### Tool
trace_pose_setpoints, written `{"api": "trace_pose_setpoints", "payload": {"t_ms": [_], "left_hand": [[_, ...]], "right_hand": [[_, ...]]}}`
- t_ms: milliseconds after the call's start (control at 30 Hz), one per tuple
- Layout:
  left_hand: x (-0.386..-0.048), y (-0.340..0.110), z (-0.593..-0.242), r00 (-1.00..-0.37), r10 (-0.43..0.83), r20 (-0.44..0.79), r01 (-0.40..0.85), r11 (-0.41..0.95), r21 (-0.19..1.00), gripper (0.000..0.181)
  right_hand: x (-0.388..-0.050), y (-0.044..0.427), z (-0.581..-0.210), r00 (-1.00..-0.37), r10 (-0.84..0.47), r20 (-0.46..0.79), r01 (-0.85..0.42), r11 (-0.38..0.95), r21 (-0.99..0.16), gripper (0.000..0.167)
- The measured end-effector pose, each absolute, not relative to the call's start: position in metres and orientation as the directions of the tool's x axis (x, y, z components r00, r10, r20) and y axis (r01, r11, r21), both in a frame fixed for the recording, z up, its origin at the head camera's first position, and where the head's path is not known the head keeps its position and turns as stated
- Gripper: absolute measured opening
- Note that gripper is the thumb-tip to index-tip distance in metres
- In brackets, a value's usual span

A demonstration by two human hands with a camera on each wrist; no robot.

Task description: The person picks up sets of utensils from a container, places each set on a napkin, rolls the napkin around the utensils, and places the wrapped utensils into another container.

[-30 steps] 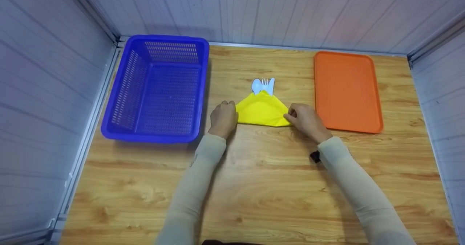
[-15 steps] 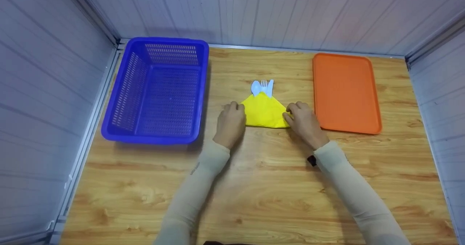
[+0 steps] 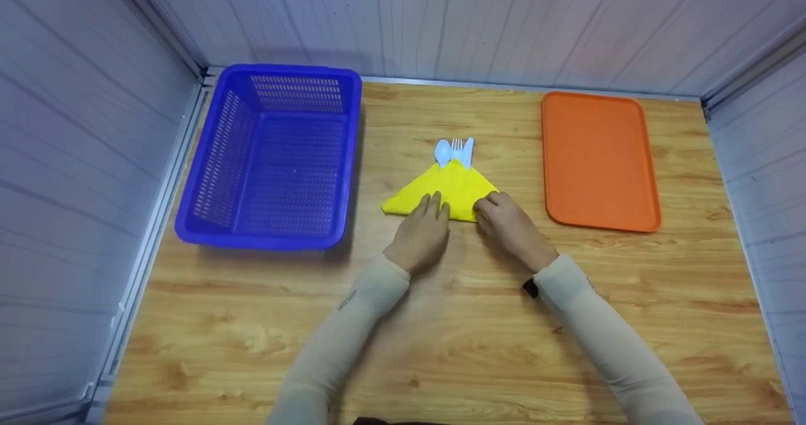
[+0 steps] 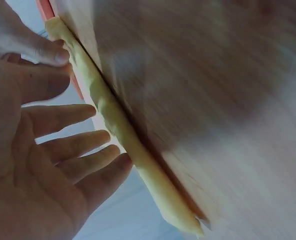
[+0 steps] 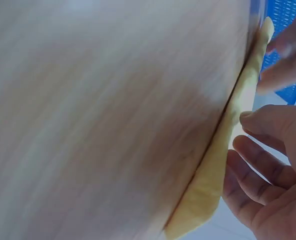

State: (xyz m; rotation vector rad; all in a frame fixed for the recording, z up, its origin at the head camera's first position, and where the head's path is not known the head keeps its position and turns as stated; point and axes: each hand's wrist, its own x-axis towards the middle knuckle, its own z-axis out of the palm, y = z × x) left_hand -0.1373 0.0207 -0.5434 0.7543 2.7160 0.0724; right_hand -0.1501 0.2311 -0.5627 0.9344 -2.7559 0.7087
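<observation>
A yellow napkin (image 3: 458, 189), folded to a rough triangle, lies on the table with its long edge toward the person. From its top point stick out a light spoon (image 3: 443, 152), a fork (image 3: 457, 148) and a knife (image 3: 468, 152); their lower parts are hidden. The left hand (image 3: 420, 235) rests its extended fingers on the napkin's lower middle. Just right of it, the right hand (image 3: 513, 231) touches the napkin's lower right with bent fingers. In the left wrist view the left hand's fingers (image 4: 70, 117) are spread along the napkin's folded edge (image 4: 118, 120).
A blue perforated basket (image 3: 264, 242) stands at the left. An orange tray (image 3: 601, 160) lies at the right, beyond the right hand. Pale panels (image 3: 409, 28) rise behind and beside the wooden table (image 3: 441, 349). A dark object (image 3: 531, 288) shows at the right cuff.
The left hand has moved right from the napkin's left corner onto its lower middle, uncovering that corner. The right hand has shifted left along the lower edge. Napkin and cutlery look nearly unmoved.
</observation>
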Motion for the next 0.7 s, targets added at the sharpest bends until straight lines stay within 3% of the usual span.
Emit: {"api": "trace_pose_setpoints", "payload": {"t_ms": [233, 700], "left_hand": [[-0.128, -0.001, -0.551, -0.787, 0.45, -0.422, 0.405, 0.893, 0.197, 0.088], [-0.126, -0.027, -0.557, -0.786, 0.437, -0.437, 0.356, 0.898, 0.259, 0.093]], "right_hand": [[-0.149, 0.243, -0.568, -0.799, -0.545, 0.255, -0.602, 0.717, -0.352, 0.003], [-0.145, 0.268, -0.568, -0.797, -0.549, 0.251, -0.602, 0.699, -0.385, 0.006]]}}
